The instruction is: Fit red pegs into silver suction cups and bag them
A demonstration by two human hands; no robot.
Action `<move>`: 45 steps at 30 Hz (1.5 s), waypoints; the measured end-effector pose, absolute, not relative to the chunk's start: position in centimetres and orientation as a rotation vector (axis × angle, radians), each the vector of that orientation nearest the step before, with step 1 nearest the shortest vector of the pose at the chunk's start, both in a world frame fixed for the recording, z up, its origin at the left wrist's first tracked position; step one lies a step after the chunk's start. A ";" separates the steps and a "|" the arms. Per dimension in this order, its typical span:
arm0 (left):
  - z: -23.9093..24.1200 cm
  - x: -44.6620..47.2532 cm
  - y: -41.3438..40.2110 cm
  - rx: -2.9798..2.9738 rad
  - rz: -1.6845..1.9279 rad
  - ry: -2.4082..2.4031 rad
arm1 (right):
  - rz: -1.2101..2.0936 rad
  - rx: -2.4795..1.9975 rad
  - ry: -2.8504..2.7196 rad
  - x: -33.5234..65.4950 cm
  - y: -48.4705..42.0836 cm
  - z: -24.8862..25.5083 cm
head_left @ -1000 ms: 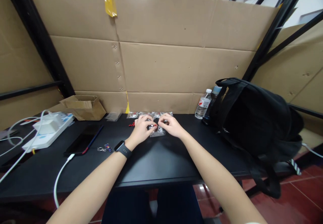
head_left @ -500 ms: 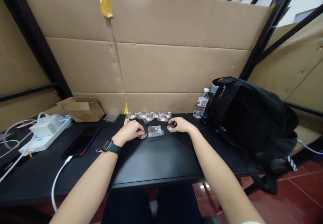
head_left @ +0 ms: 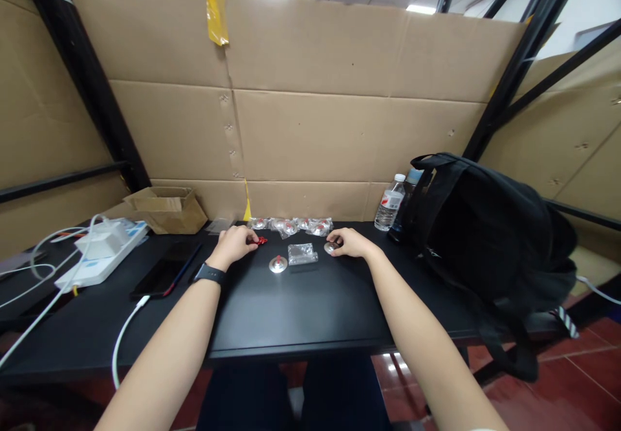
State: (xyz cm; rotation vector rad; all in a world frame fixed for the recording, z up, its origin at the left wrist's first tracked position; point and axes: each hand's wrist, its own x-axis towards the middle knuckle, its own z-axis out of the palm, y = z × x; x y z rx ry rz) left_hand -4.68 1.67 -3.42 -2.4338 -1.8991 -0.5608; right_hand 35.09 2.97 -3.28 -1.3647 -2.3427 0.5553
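Peeking from under left hand [head_left: 236, 243], small red piece [head_left: 262, 241], shape unclear.

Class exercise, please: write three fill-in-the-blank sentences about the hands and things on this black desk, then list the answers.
1. The left hand touches a small ____ piece.
2. The watch is worn on the ____ wrist.
3. Right of the water bottle sits a black ____.
Missing words: red; left; backpack.
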 end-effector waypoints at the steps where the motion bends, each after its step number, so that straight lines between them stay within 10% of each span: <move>1: -3.6 -4.4 1.7 -2.422 -0.545 -1.907 | 0.554 -1.364 -2.347 35.1 3.0 -3.3; 45: -3.3 1.6 -0.6 -2.374 -1.086 -1.736 | 0.391 -1.488 -2.298 33.7 1.2 -2.5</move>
